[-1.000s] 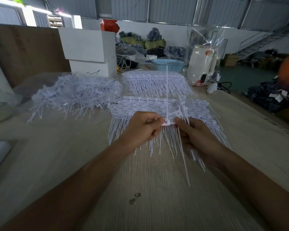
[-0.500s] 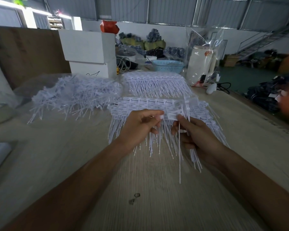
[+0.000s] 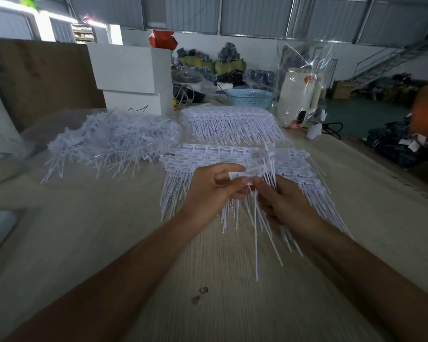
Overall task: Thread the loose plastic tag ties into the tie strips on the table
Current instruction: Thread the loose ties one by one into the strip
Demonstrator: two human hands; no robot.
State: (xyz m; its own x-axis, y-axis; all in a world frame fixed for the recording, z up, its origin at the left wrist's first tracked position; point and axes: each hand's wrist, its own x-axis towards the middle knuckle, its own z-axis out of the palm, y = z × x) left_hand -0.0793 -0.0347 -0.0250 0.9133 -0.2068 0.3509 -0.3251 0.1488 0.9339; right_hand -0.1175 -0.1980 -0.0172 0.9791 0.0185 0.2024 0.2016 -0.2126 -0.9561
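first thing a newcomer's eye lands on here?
Both hands, centre frame: left hand and right hand pinch a white tie over a flat strip stack. Behind it lies a second stack, and to the left a messy loose pile.

Loose tie pile [image 3: 111,139] left on table [image 3: 84,243]; tie strips [image 3: 232,156] right of it — second strip stack [image 3: 232,122] behind, boxes [image 3: 131,77] farther back.
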